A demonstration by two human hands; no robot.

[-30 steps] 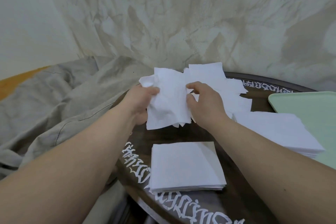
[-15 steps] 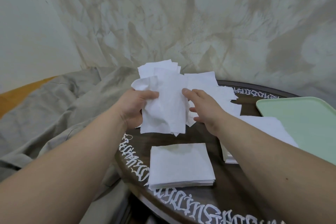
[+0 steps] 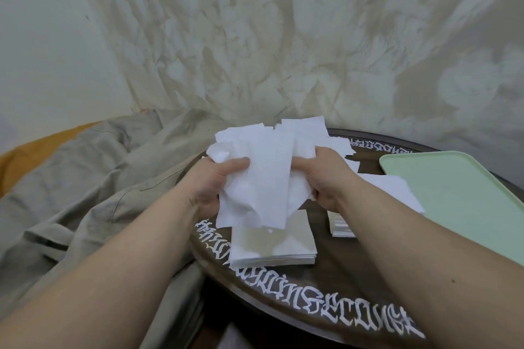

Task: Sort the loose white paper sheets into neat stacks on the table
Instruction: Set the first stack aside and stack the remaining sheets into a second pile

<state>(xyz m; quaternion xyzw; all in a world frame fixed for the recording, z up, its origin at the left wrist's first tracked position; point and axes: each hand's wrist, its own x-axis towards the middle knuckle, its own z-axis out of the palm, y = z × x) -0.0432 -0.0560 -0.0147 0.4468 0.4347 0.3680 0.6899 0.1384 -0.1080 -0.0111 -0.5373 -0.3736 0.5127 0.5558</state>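
- Dark round wooden table (image 3: 326, 289) with white lettering on its rim; nearest the viewer lies a squared stack of white paper sheets (image 3: 272, 246).
- Above it, the left hand (image 3: 215, 184) and right hand (image 3: 323, 176) each grip one side of a rumpled bundle of loose white sheets (image 3: 263, 178), fingers curled round the paper.
- Step in hand, as judged: gathering and aligning the bundle; next it needs its edges evened, then lowering onto a stack.
- Second white stack (image 3: 343, 227) is partly hidden by the right forearm.
- Pale green plastic tray (image 3: 459, 195) is cut off at right.
- More loose sheets behind the bundle are hard to count.
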